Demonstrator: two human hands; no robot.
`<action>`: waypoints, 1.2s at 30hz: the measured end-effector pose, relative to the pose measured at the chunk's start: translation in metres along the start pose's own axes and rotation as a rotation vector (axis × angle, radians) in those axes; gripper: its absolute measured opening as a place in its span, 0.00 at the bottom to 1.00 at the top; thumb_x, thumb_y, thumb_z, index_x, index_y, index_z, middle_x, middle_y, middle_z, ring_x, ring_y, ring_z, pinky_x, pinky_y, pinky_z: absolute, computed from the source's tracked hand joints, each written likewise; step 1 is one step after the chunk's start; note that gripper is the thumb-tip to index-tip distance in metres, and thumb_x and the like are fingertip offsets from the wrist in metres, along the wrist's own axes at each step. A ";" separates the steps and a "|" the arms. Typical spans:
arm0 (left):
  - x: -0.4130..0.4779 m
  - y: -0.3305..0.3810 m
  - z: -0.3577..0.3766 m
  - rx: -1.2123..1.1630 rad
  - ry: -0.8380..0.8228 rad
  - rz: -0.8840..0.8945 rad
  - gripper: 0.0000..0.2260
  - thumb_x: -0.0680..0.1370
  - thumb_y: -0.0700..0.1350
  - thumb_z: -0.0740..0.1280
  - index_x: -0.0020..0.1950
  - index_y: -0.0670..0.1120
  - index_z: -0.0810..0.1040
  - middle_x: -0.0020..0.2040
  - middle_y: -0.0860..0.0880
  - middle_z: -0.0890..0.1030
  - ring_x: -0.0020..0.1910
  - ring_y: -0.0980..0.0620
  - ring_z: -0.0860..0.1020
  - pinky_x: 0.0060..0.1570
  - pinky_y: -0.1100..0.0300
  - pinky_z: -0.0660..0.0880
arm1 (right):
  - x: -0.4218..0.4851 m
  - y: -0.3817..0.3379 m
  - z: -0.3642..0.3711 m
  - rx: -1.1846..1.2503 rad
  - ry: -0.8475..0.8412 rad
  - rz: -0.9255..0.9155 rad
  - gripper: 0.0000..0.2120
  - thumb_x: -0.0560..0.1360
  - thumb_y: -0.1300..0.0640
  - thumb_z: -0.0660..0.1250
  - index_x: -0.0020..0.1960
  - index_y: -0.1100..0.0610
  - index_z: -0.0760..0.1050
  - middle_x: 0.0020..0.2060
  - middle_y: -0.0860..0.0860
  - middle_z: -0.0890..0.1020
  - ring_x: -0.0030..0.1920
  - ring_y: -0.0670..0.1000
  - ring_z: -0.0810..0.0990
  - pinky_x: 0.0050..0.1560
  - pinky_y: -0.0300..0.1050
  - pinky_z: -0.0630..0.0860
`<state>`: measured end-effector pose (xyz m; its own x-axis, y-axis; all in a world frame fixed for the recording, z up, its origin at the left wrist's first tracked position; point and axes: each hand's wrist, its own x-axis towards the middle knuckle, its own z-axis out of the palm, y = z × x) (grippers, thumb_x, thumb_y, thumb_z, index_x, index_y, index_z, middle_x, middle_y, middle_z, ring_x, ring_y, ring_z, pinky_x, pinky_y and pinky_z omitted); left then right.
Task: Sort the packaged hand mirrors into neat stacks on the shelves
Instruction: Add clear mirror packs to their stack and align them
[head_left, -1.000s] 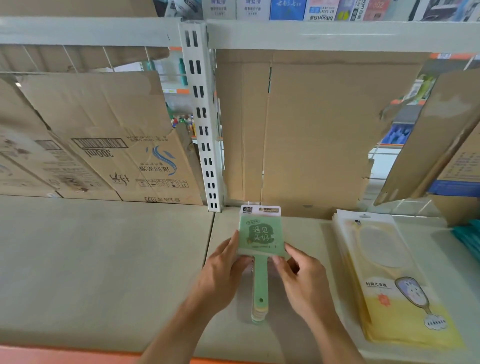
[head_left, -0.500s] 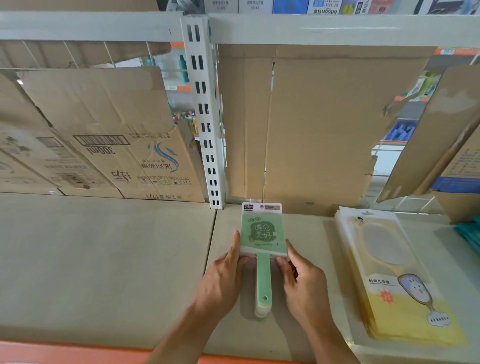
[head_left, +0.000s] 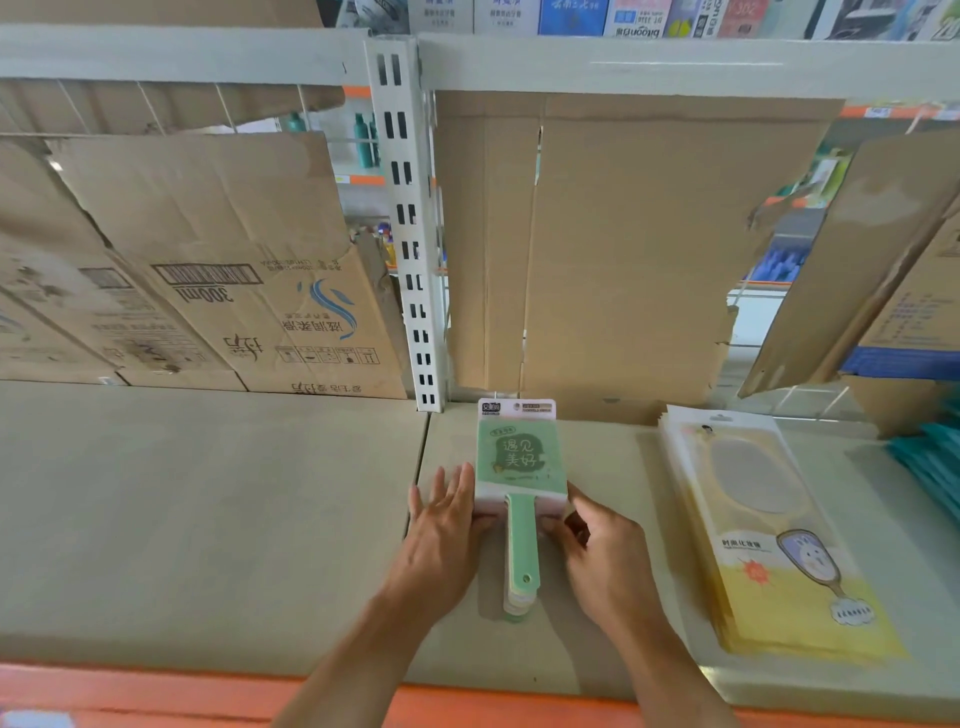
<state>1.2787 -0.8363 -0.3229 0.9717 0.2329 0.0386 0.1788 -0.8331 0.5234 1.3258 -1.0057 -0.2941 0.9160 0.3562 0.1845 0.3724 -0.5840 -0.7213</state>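
Two hands: left hand (head_left: 441, 540), right hand (head_left: 608, 561). Two mirror stacks: green stack (head_left: 519, 457) at six o'clock, yellow stack (head_left: 769, 530) at four (packs uncountable).

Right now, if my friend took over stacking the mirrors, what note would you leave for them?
Left hand: flat, fingers straight, pressing the left side of the green mirror stack.
Right hand: fingers curled at the stack's lower right corner.
The stack lies on the shelf, handles toward you; the yellow mirror packs lie piled to its right.
Done: both piles look fairly even.
Left: probably square the green handles, which fan out slightly, then let go.
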 end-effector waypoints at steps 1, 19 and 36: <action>0.001 0.001 0.000 0.022 -0.011 -0.017 0.24 0.83 0.48 0.52 0.78 0.43 0.50 0.78 0.47 0.57 0.77 0.47 0.48 0.74 0.50 0.40 | 0.000 0.001 0.000 -0.021 -0.005 0.000 0.14 0.74 0.58 0.69 0.58 0.48 0.79 0.35 0.39 0.78 0.35 0.38 0.75 0.37 0.24 0.67; -0.003 0.005 -0.011 -0.026 0.006 0.062 0.10 0.80 0.42 0.61 0.60 0.42 0.74 0.60 0.43 0.73 0.63 0.41 0.68 0.65 0.51 0.63 | -0.002 -0.010 -0.002 -0.148 -0.028 0.051 0.06 0.76 0.57 0.67 0.49 0.58 0.82 0.38 0.54 0.80 0.34 0.46 0.70 0.33 0.30 0.66; -0.029 0.009 -0.039 -0.324 0.136 -0.164 0.07 0.77 0.40 0.66 0.44 0.52 0.81 0.35 0.53 0.82 0.34 0.54 0.78 0.42 0.57 0.77 | -0.015 -0.005 -0.019 0.191 -0.081 0.363 0.09 0.71 0.62 0.66 0.35 0.54 0.81 0.29 0.49 0.82 0.32 0.45 0.78 0.34 0.39 0.72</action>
<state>1.2460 -0.8310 -0.2866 0.9012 0.4321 0.0333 0.2508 -0.5826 0.7731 1.3132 -1.0215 -0.2804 0.9652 0.2129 -0.1517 -0.0136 -0.5387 -0.8424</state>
